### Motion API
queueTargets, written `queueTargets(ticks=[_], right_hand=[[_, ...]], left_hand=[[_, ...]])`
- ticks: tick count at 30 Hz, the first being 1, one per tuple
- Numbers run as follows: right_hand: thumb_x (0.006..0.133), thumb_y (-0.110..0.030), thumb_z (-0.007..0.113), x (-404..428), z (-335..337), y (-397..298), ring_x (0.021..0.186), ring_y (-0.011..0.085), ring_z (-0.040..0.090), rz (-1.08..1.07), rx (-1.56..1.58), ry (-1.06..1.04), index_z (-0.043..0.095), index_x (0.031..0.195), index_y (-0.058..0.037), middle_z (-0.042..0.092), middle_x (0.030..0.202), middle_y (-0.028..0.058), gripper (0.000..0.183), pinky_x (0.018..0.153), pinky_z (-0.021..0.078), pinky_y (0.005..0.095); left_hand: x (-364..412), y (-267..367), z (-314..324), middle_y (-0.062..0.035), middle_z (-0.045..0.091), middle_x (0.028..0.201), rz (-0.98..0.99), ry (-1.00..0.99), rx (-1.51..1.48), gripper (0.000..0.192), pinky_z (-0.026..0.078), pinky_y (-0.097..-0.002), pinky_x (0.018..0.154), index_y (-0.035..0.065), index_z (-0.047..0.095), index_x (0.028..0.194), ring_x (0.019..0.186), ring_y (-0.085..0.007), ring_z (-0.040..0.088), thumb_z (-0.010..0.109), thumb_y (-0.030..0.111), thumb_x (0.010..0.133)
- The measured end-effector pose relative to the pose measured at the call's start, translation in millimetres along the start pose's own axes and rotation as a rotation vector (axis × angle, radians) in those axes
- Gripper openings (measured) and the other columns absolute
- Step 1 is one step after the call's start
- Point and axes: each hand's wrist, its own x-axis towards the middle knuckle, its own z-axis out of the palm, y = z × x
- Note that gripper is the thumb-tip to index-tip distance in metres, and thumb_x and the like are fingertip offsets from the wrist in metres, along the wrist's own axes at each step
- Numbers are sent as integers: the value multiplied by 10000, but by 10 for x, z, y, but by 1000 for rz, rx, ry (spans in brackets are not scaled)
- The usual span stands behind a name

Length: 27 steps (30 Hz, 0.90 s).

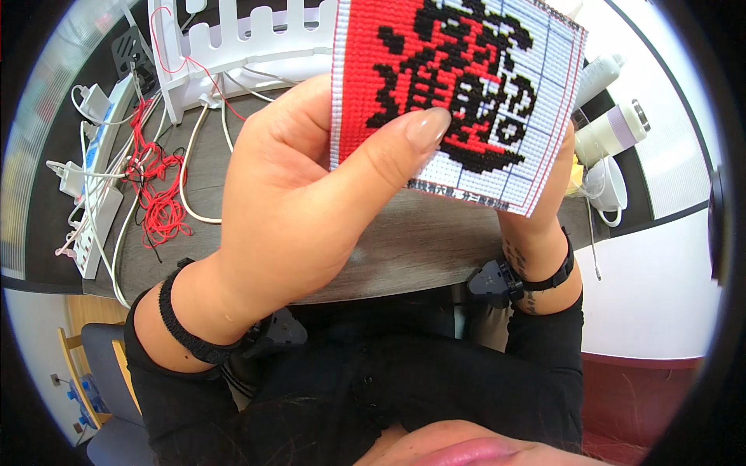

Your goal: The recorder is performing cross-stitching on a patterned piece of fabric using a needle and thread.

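Observation:
A cross-stitch canvas (495, 134) with a red stitched area, black stitching and bare white grid cloth is raised close to the camera. My left hand (285, 186) grips its left part, the thumb lying across the front and the fingers hidden behind. Behind the canvas's right side is my right hand (556, 169), mostly covered, so its fingers and hold cannot be made out. A thin red thread (215, 81) runs from near my left hand up over the white rack. Red embroidery thread (157, 215) lies in loose tangles on the desk at the left.
Power strips (96, 233) with plugs and white cables line the desk's left side. A white slotted rack (233, 49) stands at the back. On the right are a lidded bottle (606, 134), a white mug (616, 186) and a cable end (597, 271). A chair (105, 361) stands lower left.

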Motion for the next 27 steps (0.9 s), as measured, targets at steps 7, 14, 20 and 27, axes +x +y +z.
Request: queueTargets(ticks=[7,14,20,27], right_hand=[[674,-20,603,-5,-37,26,755,123,561,-45,-144,-22,532,930,33,590,858,88,271,685,453,249],[678,-4,595,-7,-37,81,774,115,554,-103,-106,31,503,959,28,578,892,84,297,690,447,244],[727,-60,541,199,-161,-85,799,141,528,-472,-311,211,491,948,17,545,869,91,239,691,435,240],[611,14,603,217,-160,-239,717,155,491,-685,-1100,-345,577,763,-24,512,816,76,159,604,387,222]], left_hand=[[9,-10,5,-32,572,858,41,17,26,168,390,-186,661,15,547,913,734,-62,511,544,75,756],[13,6,-2,-7,565,789,15,62,140,157,370,-164,584,16,549,890,656,-39,486,555,89,751],[29,-28,-9,-8,565,785,36,79,242,159,364,-155,577,13,542,896,646,-35,483,553,82,753],[15,-102,-53,2,556,788,53,39,395,169,361,-154,586,4,531,909,663,-32,472,545,86,762]])
